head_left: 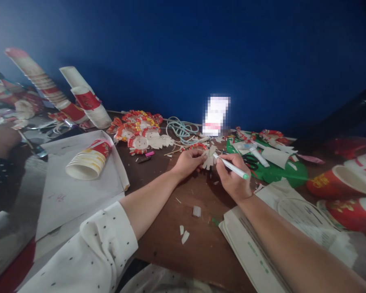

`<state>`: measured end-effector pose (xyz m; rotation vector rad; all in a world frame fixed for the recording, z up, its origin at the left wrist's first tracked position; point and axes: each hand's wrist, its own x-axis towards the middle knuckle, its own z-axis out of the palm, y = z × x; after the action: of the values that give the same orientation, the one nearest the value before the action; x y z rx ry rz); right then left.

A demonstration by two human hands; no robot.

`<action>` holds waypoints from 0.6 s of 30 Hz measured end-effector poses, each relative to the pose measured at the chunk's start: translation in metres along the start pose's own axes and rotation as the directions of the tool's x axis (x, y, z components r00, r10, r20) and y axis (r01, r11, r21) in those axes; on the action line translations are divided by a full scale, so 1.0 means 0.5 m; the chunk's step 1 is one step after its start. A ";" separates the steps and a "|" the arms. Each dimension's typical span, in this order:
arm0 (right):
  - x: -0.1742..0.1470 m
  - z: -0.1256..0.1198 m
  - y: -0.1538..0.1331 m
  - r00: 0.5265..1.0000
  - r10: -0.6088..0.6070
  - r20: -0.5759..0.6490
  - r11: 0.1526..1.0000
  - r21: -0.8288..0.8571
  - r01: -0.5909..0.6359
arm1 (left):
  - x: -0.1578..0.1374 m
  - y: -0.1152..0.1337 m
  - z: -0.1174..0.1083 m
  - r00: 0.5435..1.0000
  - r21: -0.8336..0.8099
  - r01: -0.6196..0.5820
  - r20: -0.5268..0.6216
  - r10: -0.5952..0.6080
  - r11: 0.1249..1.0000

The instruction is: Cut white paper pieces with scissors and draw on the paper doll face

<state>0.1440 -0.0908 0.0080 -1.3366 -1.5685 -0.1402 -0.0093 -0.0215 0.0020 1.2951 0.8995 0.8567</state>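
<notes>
Between the fingers of my left hand (187, 163) is a small pale paper cutout (209, 159) with a fringed lower edge. My right hand (236, 179) grips a white marker pen (233, 167) with a green end, its other end at the cutout's right side. Whether the tip touches the paper is too small to tell. Under my hands lies the brown table (171, 207). Behind my left hand sits a pile of red, white and yellow paper-cup crafts (140, 130), some with drawn faces.
A lit phone (216, 114), blurred out, stands at the back. Stacked paper cups (90, 160) lie in a white box lid (79, 199) at left. Scissors (250, 162) and scraps lie on a green sheet (288, 175). Red cups (335, 183) and papers (250, 244) are at right. Another person's arm (1, 142) shows at left.
</notes>
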 end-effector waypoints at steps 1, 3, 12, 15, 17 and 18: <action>-0.001 0.000 0.001 1.000 0.004 -0.003 1.000 -0.005 -0.004 | 0.001 -0.002 0.000 1.000 -0.002 -0.005 -0.002 0.005 1.000; -0.002 0.001 0.003 1.000 0.014 -0.005 1.000 -0.016 -0.014 | 0.002 -0.005 0.000 1.000 -0.002 -0.015 -0.002 0.015 1.000; 0.000 0.003 0.005 1.000 -0.006 0.014 1.000 -0.027 0.006 | 0.001 0.000 0.001 1.000 0.023 -0.022 0.012 0.021 0.999; 0.001 0.002 0.003 1.000 -0.005 0.018 1.000 -0.031 0.006 | 0.002 -0.001 0.001 0.999 0.010 -0.028 0.022 0.028 1.000; 0.001 0.002 0.003 1.000 -0.005 0.017 0.999 -0.033 0.006 | 0.002 -0.002 0.001 0.999 0.006 -0.029 0.028 0.029 1.000; 0.001 0.002 0.003 1.000 -0.008 0.014 0.999 -0.035 0.009 | 0.002 -0.003 0.001 0.999 0.005 -0.030 0.031 0.029 1.000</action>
<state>0.1447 -0.0891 0.0071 -1.3606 -1.5902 -0.1642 -0.0085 -0.0210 0.0007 1.3257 0.8607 0.8556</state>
